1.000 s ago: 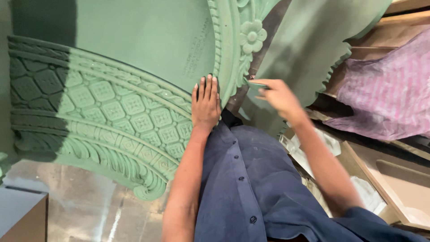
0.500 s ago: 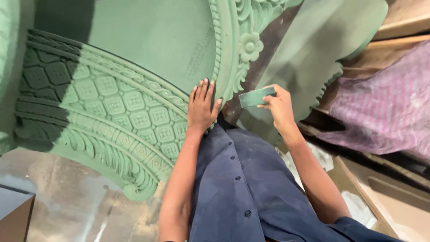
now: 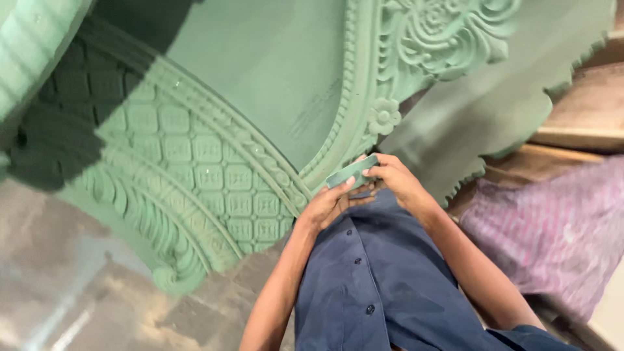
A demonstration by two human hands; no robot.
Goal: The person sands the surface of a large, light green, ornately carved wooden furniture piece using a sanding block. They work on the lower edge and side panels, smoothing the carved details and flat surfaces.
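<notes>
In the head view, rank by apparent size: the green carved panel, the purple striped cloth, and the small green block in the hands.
1. Green carved panel, filling most of the view.
2. Purple striped cloth, partly cut off by the frame edge.
3. Small green block, held between the left hand and right hand.

The carved panel (image 3: 214, 156) is matte green throughout: a lattice of small squares at 9 o'clock, beaded borders, a scrolled floral crest at 12 o'clock. The small block (image 3: 351, 171) between the hands is the same green. The shirt (image 3: 370, 286) is navy blue with dark buttons. At 3 o'clock, the cloth (image 3: 552, 234) is purple with fine stripes.
</notes>
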